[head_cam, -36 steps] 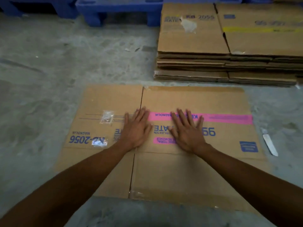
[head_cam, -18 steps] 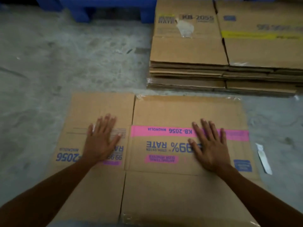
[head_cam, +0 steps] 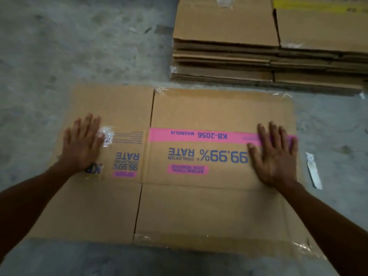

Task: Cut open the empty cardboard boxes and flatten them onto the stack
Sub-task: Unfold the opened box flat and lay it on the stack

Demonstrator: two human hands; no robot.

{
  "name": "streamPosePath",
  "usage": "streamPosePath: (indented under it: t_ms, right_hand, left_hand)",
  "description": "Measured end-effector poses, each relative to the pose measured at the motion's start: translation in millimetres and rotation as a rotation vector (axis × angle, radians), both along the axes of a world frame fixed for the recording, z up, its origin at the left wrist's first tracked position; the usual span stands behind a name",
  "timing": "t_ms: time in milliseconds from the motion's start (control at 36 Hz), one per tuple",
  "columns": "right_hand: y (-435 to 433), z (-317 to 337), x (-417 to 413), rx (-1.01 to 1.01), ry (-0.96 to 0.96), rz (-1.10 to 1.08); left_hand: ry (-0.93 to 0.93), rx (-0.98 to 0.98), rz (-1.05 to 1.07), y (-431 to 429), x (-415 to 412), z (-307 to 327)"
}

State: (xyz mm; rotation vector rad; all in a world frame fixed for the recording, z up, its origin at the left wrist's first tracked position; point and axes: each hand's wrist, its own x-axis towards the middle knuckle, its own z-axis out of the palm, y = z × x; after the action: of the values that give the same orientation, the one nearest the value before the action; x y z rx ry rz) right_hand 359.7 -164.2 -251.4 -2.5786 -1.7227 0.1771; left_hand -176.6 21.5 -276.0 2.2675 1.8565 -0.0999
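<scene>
A flattened brown cardboard box (head_cam: 199, 206) with a pink stripe and blue print lies flat on the concrete floor in front of me. My left hand (head_cam: 81, 148) presses palm-down near its left edge, fingers spread, beside a scrap of clear tape. My right hand (head_cam: 273, 158) presses palm-down near its right edge, over the end of the pink stripe. Neither hand holds anything. The stack of flattened boxes (head_cam: 258, 62) sits on the floor just beyond the box, at the upper right.
A white box cutter (head_cam: 313, 171) lies on the concrete to the right of the box, close to my right hand. Bare grey floor (head_cam: 69, 46) stretches to the left and far left of the stack.
Both hands have slid apart across the box, from its middle out to the left and right edges. The camera has moved closer and lower over the box.
</scene>
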Motion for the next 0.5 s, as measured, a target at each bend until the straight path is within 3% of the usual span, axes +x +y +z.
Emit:
streamPosePath:
  t_ms: [83, 167, 278, 389, 500]
  right_hand:
    - [-7.5, 5.3, 1.4, 0.022, 0.07, -0.013]
    - [-10.0, 12.2, 10.6, 0.082, 0.139, -0.162]
    - [-3.5, 27.5, 20.4, -0.023, 0.21, -0.321]
    - [11.4, 52.5, 16.1, -0.187, 0.299, -0.363]
    - [15.7, 91.2, 9.5, -0.151, 0.446, -0.389]
  left_hand:
    - [-0.06, -0.012, 0.023, -8.1, 1.0, 5.3]
    - [-0.147, 0.072, 0.089, -14.3, -5.9, 15.8]
    - [-0.056, 0.117, 0.376, -30.4, -13.0, 19.5]
    - [-0.122, -0.059, 0.713, -35.5, -16.9, 41.1]
    - [-0.354, -0.179, 0.658, -19.8, -33.7, 83.7]
